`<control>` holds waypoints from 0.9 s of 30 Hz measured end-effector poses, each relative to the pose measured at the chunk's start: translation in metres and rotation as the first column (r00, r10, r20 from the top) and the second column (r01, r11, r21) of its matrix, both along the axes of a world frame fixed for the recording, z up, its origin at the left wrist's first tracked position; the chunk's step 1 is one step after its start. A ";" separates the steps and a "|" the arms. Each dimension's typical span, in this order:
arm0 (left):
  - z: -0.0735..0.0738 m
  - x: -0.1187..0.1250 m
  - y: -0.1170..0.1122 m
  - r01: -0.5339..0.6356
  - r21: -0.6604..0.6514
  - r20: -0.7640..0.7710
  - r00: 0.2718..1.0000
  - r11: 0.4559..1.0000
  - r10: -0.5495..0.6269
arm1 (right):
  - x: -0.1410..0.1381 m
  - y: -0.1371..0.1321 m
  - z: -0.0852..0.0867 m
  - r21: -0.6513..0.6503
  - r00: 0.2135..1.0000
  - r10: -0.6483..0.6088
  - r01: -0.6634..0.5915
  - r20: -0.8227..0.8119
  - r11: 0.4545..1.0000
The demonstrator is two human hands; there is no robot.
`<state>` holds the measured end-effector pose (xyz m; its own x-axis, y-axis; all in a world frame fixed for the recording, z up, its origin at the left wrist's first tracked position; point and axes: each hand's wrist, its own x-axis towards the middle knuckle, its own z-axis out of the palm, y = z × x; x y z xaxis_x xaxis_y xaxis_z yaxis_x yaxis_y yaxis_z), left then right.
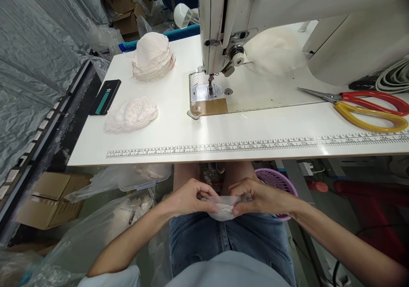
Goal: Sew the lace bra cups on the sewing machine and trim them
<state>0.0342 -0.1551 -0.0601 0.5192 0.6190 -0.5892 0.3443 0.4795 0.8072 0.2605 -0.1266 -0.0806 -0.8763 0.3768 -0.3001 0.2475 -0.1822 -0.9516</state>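
Over my lap, below the table's front edge, my left hand [188,196] and my right hand [255,196] pinch one small pale lace fabric piece [223,209] between them, fingers closed on its two ends. Above, a white sewing machine [243,18] stands on the white table [255,127], its needle and presser foot [211,84] over the metal plate. A stack of lace pieces [152,57] and a flatter pile of lace pieces [131,115] lie at the table's left.
Red and yellow scissors [367,104] lie at the right. A black phone [105,96] rests by the left edge. A printed ruler [255,144] runs along the front. Below are a purple basket [276,180], plastic bags [121,210] and cardboard boxes [51,199].
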 end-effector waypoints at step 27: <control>-0.010 0.013 -0.019 -0.255 0.021 -0.070 0.964 0.967 0.256 | 0.000 -0.015 -0.007 0.123 0.979 -0.163 0.148 0.123 0.981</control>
<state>0.0477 -0.1742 -0.0699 0.2999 0.7326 -0.6110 0.2687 0.5497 0.7910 0.2604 -0.1420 -0.0874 -0.7600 0.5429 -0.3573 0.3495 -0.1220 -0.9289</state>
